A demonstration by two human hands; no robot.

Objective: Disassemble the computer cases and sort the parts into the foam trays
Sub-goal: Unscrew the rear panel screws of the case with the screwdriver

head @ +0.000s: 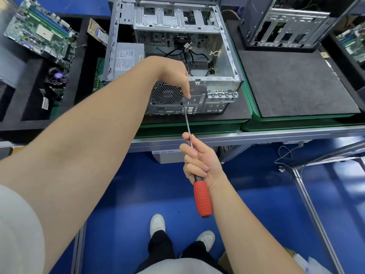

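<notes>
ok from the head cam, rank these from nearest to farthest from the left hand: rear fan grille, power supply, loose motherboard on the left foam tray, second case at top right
1. Rear fan grille: right beside the left hand, on the open case's back panel.
2. Power supply: inside that case, just left of the hand.
3. Loose motherboard: far left, on the foam tray.
4. Second case: top right.

3 and 4 are close in range.

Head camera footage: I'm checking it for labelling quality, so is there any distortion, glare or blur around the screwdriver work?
Head view: wide-angle bending curves the table edge; the left forearm looms oversized; soft glare patches on the blue floor; screwdriver, right hand, left hand and computer case are reasonably sharp.
</notes>
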